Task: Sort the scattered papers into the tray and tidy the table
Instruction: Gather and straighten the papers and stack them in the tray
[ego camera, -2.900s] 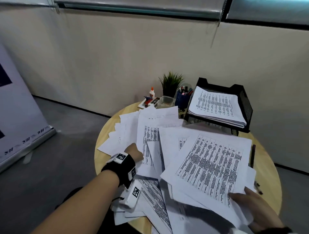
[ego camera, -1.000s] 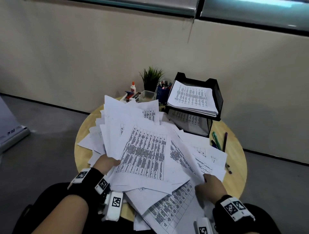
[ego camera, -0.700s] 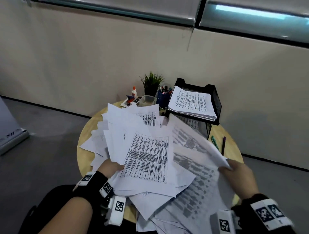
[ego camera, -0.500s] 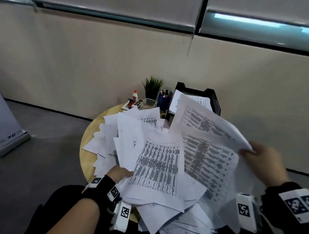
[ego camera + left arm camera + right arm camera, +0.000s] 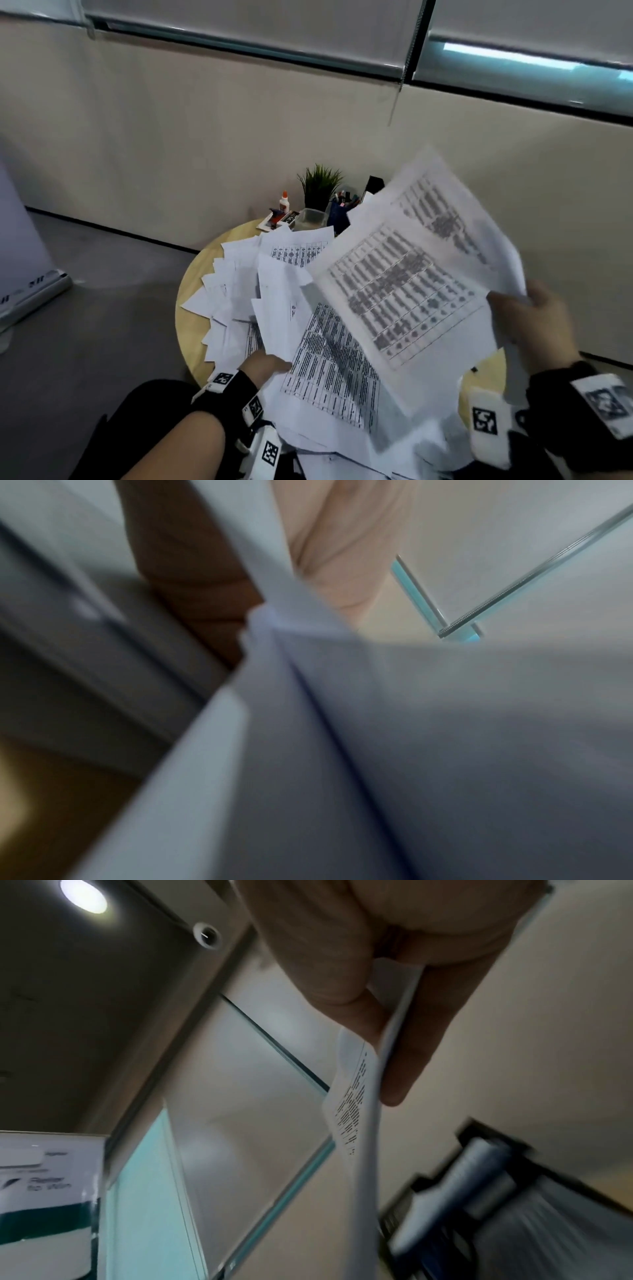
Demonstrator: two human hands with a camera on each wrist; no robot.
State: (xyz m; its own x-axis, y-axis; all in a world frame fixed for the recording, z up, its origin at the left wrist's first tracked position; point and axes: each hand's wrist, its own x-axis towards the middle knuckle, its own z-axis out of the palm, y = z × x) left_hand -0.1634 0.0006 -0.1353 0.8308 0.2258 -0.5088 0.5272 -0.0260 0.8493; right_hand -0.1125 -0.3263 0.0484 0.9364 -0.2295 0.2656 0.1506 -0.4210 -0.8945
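right hand [image 5: 534, 329] pinches a lifted sheaf [image 5: 421, 274] at 3 o'clock, held up tilted above the pile [image 5: 274, 308]. left hand [image 5: 265, 368] at 7 o'clock grips the pile's near edge on the table [image 5: 186, 291]. tray [image 5: 486, 1185] at 1 o'clock, mostly hidden. gathering step; next calls for squaring the sheaf and carrying it to the tray.
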